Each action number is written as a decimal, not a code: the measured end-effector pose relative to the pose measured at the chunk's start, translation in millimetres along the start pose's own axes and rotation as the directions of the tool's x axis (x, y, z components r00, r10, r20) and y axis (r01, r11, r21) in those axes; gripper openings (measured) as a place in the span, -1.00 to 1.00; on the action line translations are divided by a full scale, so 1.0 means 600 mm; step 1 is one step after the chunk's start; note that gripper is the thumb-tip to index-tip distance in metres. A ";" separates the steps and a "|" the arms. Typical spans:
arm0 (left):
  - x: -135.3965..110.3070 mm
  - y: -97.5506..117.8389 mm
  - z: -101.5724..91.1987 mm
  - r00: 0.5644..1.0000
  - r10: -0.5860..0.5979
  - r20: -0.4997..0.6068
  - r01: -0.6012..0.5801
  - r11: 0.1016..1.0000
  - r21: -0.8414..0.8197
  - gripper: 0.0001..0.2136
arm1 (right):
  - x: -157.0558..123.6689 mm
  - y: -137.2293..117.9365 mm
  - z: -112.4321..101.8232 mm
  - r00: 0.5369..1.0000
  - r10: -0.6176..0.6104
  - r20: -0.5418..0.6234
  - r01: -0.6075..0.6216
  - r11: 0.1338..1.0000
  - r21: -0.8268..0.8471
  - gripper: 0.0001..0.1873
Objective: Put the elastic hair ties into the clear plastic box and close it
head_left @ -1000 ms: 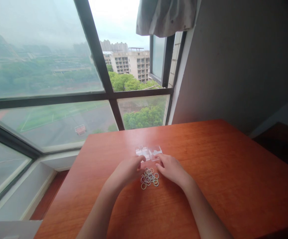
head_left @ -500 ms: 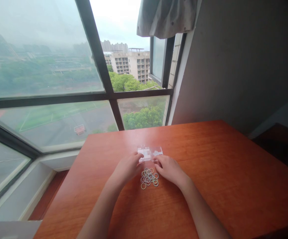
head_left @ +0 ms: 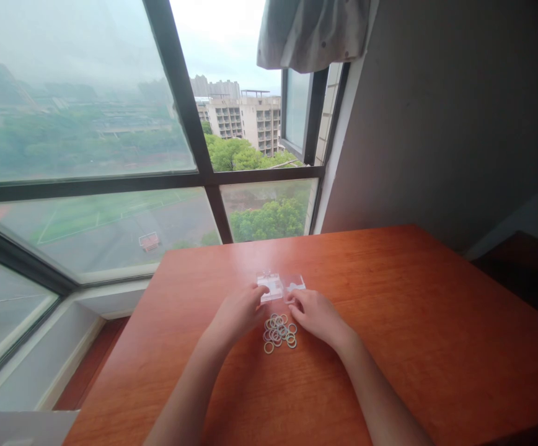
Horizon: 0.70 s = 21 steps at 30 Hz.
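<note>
A small clear plastic box (head_left: pixel 274 286) lies opened out on the table, its two halves side by side with something white in or on them. My left hand (head_left: pixel 245 305) grips the left half's near edge, thumb on top. On the other side my right hand (head_left: pixel 313 313) has its bent fingers closed at the near edge of the right half (head_left: pixel 295 282); the fingertips are partly hidden. A loose pile of several thin pale rings (head_left: pixel 279 331) lies on the table between my wrists, nearer to me than the box.
The reddish-brown wooden table (head_left: pixel 413 322) reaches to the window wall. Dark window frames (head_left: pixel 111 186) stand behind its far left edge, with one pane swung open. A grey curtain (head_left: pixel 313 37) hangs above; a dark wall (head_left: pixel 427 124) rises at right.
</note>
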<state>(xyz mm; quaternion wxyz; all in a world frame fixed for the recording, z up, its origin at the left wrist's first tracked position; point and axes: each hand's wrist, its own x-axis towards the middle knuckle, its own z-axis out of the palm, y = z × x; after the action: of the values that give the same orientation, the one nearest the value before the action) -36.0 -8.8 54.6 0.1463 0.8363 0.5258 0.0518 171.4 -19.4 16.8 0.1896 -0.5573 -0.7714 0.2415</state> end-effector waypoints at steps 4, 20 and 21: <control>0.001 -0.007 0.000 0.999 -0.025 -0.037 0.025 1.000 0.006 -0.77 | -0.002 -0.010 0.008 0.998 -0.033 0.049 0.032 0.999 0.029 -0.84; 0.011 -0.034 0.017 0.983 -0.024 -0.182 0.014 0.998 -0.058 -0.73 | -0.004 -0.019 0.028 0.998 -0.052 0.031 0.052 0.999 -0.012 -0.91; 0.012 -0.035 0.018 0.981 -0.020 -0.195 0.009 0.998 -0.057 -0.73 | -0.004 -0.019 0.028 0.998 -0.057 0.027 0.057 0.998 -0.005 -0.92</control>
<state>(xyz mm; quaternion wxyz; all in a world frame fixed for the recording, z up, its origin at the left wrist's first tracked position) -48.7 4.0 37.4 0.1179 0.8189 0.5421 0.1471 153.9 -27.5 9.7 0.1845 -0.5325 -0.7901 0.2412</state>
